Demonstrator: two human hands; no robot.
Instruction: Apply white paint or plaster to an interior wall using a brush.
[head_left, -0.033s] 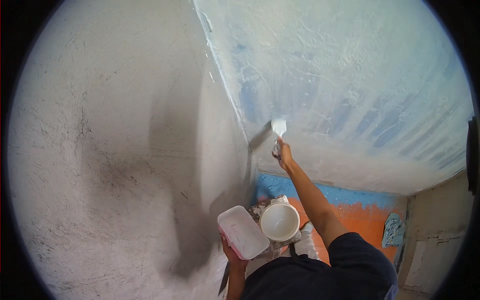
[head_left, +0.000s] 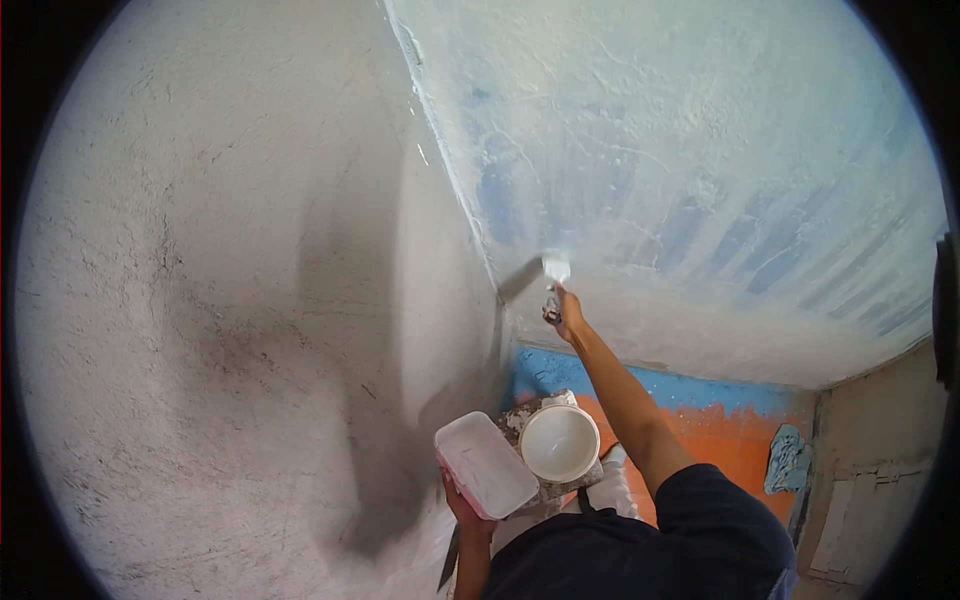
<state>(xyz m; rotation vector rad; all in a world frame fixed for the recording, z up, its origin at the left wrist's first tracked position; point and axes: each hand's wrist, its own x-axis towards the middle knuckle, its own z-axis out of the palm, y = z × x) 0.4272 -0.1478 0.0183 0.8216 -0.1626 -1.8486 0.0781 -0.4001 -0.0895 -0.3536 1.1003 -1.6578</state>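
My right hand (head_left: 568,316) is closed round the paint-smeared handle of a flat paintbrush (head_left: 556,266). White bristles press against the wall (head_left: 700,290), streaked pale and blue, close to the corner. Low on the left, my left hand (head_left: 466,508) grips the side of a rectangular plastic tub (head_left: 462,474) with pinkish walls and a whitish inside. Part of that hand is hidden beneath the tub. Beside the tub stands a round white bucket (head_left: 524,444), pale inside, on a spattered support (head_left: 552,491).
A rough grey wall (head_left: 220,260) fills the left side and meets the streaked wall at a corner. Below lies an orange surface (head_left: 690,440) with a blue band (head_left: 640,378). A crumpled bluish cloth-like thing (head_left: 788,460) is at the right.
My right hand has drawn the paintbrush slightly downward along the wall. My left hand, the tub and the bucket stay in place.
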